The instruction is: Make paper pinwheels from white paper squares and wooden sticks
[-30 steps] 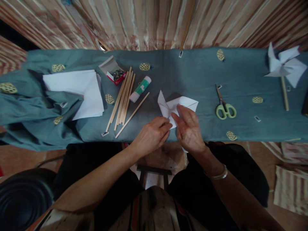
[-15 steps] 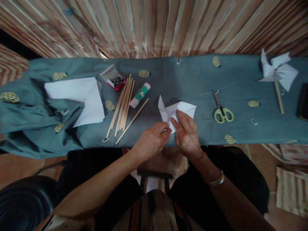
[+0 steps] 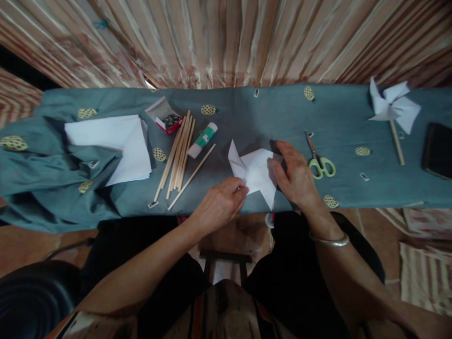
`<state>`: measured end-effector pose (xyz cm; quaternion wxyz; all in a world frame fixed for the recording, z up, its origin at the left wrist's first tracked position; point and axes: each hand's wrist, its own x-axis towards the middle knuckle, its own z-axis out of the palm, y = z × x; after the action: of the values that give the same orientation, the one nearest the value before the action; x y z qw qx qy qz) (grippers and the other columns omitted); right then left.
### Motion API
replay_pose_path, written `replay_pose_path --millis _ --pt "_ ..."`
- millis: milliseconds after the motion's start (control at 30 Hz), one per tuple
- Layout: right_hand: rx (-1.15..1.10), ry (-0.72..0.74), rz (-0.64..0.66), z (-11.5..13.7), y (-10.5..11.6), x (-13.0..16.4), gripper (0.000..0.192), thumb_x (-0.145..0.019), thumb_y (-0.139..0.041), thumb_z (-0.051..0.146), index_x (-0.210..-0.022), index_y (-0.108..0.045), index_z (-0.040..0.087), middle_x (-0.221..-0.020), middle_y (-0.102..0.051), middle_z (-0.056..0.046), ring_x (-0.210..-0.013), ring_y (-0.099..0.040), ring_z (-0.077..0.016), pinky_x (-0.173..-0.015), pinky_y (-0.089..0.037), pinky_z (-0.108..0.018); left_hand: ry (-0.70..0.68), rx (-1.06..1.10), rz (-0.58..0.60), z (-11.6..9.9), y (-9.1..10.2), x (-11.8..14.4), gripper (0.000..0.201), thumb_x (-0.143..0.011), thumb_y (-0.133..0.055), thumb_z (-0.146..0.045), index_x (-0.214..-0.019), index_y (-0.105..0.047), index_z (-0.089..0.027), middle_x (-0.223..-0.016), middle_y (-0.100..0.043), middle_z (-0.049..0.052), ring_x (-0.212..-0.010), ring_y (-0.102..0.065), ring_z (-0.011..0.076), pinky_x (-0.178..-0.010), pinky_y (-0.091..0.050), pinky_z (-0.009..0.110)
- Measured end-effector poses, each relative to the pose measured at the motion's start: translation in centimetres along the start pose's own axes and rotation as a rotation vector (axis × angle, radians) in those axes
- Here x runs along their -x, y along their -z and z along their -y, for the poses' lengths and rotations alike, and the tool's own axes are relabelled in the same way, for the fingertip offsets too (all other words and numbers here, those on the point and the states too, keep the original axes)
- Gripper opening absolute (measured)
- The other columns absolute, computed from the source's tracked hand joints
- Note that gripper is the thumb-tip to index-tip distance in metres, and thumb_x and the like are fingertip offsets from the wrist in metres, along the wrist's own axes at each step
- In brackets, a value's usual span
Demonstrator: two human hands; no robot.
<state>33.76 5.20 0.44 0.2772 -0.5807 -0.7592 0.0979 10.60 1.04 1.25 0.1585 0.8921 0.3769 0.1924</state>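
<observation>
A partly folded white paper pinwheel (image 3: 259,172) lies on the cloth in front of me, one blade standing up at its left. My left hand (image 3: 224,197) pinches its lower left part, fingertips closed on the paper. My right hand (image 3: 296,174) is at its right corner, thumb touching the paper and index finger apart from the thumb, with the corner between them. Green-handled scissors (image 3: 321,167) lie just right of that hand. To the left are a glue stick (image 3: 203,140), a single wooden stick (image 3: 191,177) and a bundle of wooden sticks (image 3: 178,155).
An opened small box of metal pins (image 3: 169,120) stands behind the sticks. A stack of white paper (image 3: 136,150) lies at left, partly under bunched green cloth (image 3: 63,174). At right are a finished pinwheel on a stick (image 3: 393,106) and a dark object (image 3: 438,150). A striped curtain hangs behind.
My right hand has moved right, from the middle of the paper to its right corner, and its fingers have spread. A lower blade now points toward me. My left hand stays on the paper.
</observation>
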Motion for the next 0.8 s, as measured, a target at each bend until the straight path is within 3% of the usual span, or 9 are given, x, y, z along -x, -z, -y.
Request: replay_pose_path --millis 233,533,800 --pt "-0.001 -0.118 0.023 0.0 1.2 -1.0 0.045 -0.093 -0.053 0.039 -0.132 -0.062 0.018 -0.104 -0.077 -0.01 -0.098 -0.072 -0.0272 -0.092 -0.056 -0.043 -0.023 -0.051 -0.032 1.4 1.4 -0.2 0.017 -0.096 -0.05 -0.015 -0.104 -0.065 -0.012 -0.108 -0.065 0.012 -0.099 -0.063 0.0221 -0.083 -0.058 0.035" --pt "-0.086 -0.284 0.105 0.6 2.4 0.7 0.043 -0.084 -0.063 0.037 -0.122 -0.07 0.018 -0.081 -0.076 -0.004 -0.068 -0.069 -0.0198 -0.07 -0.057 -0.035 0.027 -0.13 -0.118 4.2 2.1 -0.9 0.026 -0.09 -0.049 -0.005 -0.105 -0.07 -0.013 -0.125 -0.063 0.014 -0.11 -0.06 0.0261 -0.097 -0.053 0.046" --pt "-0.165 -0.315 0.125 0.6 1.8 1.2 0.041 -0.081 -0.064 0.038 -0.115 -0.072 0.017 -0.077 -0.075 -0.003 -0.063 -0.066 -0.0175 -0.067 -0.056 -0.034 -0.013 -0.074 -0.167 2.3 2.0 -0.8 0.031 -0.09 -0.052 -0.011 -0.119 -0.063 -0.016 -0.132 -0.059 0.014 -0.121 -0.054 0.0294 -0.101 -0.046 0.051"
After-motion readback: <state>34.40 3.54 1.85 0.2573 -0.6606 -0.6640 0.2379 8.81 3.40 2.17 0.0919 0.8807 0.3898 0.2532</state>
